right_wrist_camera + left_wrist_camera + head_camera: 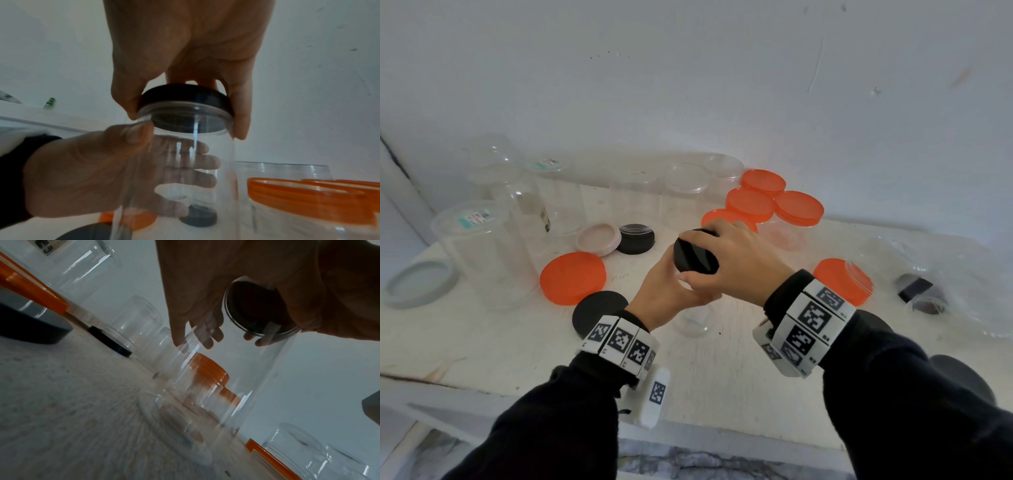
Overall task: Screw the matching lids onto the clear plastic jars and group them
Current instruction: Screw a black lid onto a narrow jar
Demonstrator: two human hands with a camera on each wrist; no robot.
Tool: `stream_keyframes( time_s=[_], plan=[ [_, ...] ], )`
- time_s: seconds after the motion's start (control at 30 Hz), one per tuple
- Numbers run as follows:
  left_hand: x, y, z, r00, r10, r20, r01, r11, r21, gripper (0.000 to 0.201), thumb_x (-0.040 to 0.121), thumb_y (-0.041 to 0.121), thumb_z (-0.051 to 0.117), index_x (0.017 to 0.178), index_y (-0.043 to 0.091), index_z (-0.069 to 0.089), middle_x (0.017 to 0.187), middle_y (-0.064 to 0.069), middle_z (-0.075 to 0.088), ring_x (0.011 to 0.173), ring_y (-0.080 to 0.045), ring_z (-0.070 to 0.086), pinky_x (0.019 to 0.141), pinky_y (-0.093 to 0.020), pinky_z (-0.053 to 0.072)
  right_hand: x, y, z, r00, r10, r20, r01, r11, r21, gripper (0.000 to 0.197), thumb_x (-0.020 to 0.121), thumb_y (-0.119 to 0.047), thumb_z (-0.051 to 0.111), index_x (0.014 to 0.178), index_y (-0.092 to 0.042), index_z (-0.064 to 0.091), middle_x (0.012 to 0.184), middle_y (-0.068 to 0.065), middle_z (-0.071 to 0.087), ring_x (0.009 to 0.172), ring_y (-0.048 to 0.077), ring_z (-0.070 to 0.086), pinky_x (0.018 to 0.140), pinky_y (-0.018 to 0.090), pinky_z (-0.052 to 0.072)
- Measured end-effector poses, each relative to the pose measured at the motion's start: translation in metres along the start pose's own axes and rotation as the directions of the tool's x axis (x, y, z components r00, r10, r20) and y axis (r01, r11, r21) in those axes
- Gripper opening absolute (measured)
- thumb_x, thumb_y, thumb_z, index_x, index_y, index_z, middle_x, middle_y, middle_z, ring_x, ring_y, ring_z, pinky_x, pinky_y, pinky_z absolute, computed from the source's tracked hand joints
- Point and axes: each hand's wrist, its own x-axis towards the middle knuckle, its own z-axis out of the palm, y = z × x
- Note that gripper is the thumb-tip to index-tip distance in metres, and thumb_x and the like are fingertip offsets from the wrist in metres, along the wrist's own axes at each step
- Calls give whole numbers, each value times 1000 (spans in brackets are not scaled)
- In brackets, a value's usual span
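Left hand: the left hand (666,294) is wrapped round the wall of a clear jar (185,162), thumb on the near side and fingers (197,164) seen through the plastic on the far side.
Right hand: the right hand (736,260) is set over a black lid (695,260) from above, fingertips and thumb curled down round its rim.
Jar and lid: the jar is held clear of the table (739,394), in front of the body; the lid is seated on its mouth and appears tilted in the head view. How far it is screwed on cannot be told.
Left of hands: a loose orange lid (573,278) and a black disc lid (599,313) are laid flat on the table, with a beige lid (599,238) and a second black lid (636,238) side by side behind them.
Far left: open clear jars (482,253) are stood by the wall; a grey ring-shaped lid (417,283) lies at the edge.
Back right: four jars capped in orange (750,204) are gathered in a cluster near the wall.
Right: a jar with an orange lid (844,281) is laid on its side behind the right wrist.
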Motion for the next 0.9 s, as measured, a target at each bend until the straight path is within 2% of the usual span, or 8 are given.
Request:
stream_keyframes(
  time_s=[0.13,0.27,0.37,0.5,0.6,0.73,0.8,0.9],
  plan=[
    [-1,2,3,998,19,60,-17,999,-33,73,56,32,81,121,27,47,108,10,62,101,-5,60,85,-27,50,-6,3,0,999,43,-18,-42,998,39,58,81,-51,58,135,-34,43,121,2,48,107,24,43,88,32,41],
    [-2,5,10,990,15,138,-10,999,-32,77,58,30,84,124,27,45,113,13,61,105,-1,57,87,-25,47,-18,12,-5,997,70,-17,-68,993,98,57,79,-51,62,131,-36,46,114,-2,48,102,19,44,84,28,41],
    [-2,10,17,984,10,180,-5,1000,-28,84,52,42,81,127,29,43,117,15,59,108,1,55,89,-22,45,-28,21,-12,996,92,-16,-89,987,131,57,77,-51,64,129,-37,48,111,-4,48,99,14,45,81,24,40],
    [4,17,21,964,76,255,-67,997,-46,80,54,48,76,126,36,43,126,17,53,116,5,48,94,-18,40,-42,38,-24,985,166,-45,-161,981,106,58,75,-59,61,126,-38,48,111,-7,50,100,14,51,79,26,41],
    [14,22,23,972,157,174,-164,986,27,73,61,57,66,125,23,51,120,14,56,111,4,51,90,-19,45,-57,62,-36,961,252,-114,-235,961,144,63,73,-59,63,129,-37,46,114,-8,49,103,14,50,81,26,38],
    [44,28,30,951,309,-28,-303,945,122,40,76,49,55,101,18,62,99,14,61,92,-1,58,80,-22,49,-77,99,-59,889,387,-245,-333,913,237,67,70,-54,69,128,-31,45,113,-4,46,99,13,48,81,23,35],
    [62,30,36,935,342,-93,-320,927,194,39,77,45,49,98,15,64,96,7,62,92,-6,56,81,-24,45,-86,116,-73,854,427,-296,-357,896,263,69,70,-53,70,129,-30,43,114,-3,42,98,15,48,83,23,36],
    [88,28,50,930,351,-104,-295,887,355,46,75,46,45,98,11,64,102,-1,61,99,-15,50,86,-20,32,-96,144,-93,825,458,-332,-397,886,239,74,69,-52,71,133,-30,41,113,-4,34,101,17,46,88,24,37]
  ],
)
